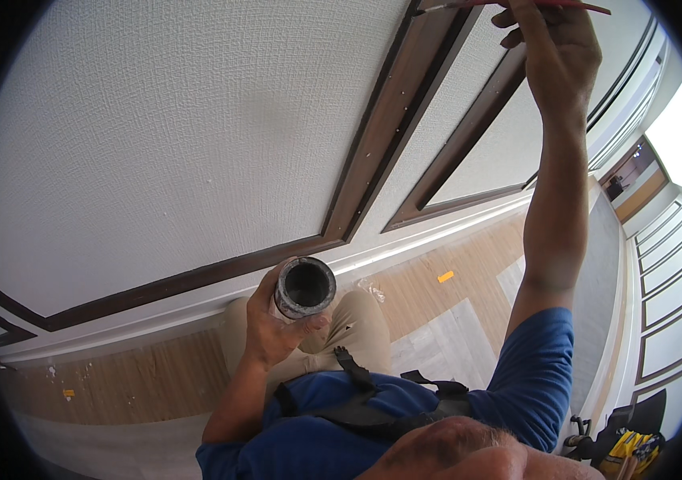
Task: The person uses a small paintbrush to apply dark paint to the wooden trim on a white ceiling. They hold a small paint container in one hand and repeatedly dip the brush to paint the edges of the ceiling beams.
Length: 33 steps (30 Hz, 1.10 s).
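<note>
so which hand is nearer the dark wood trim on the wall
Right. The right hand is raised beside the dark wood trim, holding a thin brush. The left hand holds a small can lower down.

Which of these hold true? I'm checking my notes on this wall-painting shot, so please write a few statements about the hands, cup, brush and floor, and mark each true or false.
1. The left hand holds a dark cup. True.
2. The right hand rests on the floor. False: it is raised up at the wall, holding a thin red-handled brush.
3. The trim on the white wall is dark brown. True.
4. The floor is carpeted. False: it is wood-look planks, partly under white sheeting.
</note>
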Motion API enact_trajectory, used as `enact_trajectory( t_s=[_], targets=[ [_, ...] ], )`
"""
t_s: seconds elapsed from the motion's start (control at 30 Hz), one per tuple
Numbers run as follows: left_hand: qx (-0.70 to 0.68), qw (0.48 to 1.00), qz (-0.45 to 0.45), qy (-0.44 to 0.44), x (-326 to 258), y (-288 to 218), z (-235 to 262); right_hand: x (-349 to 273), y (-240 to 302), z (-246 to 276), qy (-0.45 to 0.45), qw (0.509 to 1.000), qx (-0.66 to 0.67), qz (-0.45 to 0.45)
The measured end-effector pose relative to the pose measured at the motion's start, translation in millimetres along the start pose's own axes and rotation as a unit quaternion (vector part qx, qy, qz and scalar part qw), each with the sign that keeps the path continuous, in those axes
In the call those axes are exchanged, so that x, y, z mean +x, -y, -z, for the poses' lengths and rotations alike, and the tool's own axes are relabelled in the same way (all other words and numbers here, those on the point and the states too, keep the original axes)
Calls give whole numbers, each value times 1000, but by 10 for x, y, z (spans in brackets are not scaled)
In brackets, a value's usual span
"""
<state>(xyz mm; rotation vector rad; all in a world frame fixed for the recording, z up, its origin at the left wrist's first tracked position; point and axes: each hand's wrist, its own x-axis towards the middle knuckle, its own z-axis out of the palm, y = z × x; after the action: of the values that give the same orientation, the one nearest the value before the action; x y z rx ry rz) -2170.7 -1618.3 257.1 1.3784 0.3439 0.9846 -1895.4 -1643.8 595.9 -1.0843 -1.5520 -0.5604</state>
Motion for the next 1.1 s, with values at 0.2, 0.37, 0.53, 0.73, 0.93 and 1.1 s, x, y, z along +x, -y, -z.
enact_trajectory(
  t_s=[0.2, 0.37, 0.53, 0.73, 0.93, 1.1],
  targets=[
    [6, 1000, 9, -4, -15, 36, 13, -14, 23, -3, 21, 999, 2, 33],
    [-7, 1000, 11, 2, -5, 28, -6, 2, -4, 10, -9, 999, -38, 36],
    [-13, 1000, 7, -1, -17, 46, 0, -34, 80, -10, 5, 1000, -17, 25],
    [0, 1000, 16, -4, -29, 42, 18, -44, 22, -90, -44, 997, -45, 42],
    [-2, 1000, 9, -9, -33, 16, 12, -77, 69, -55, 12, 999, -37, 24],
    [6, 1000, 2, -10, -36, 48, 32, -54, 0, -83, -57, 997, -6, 46]
  ],
)
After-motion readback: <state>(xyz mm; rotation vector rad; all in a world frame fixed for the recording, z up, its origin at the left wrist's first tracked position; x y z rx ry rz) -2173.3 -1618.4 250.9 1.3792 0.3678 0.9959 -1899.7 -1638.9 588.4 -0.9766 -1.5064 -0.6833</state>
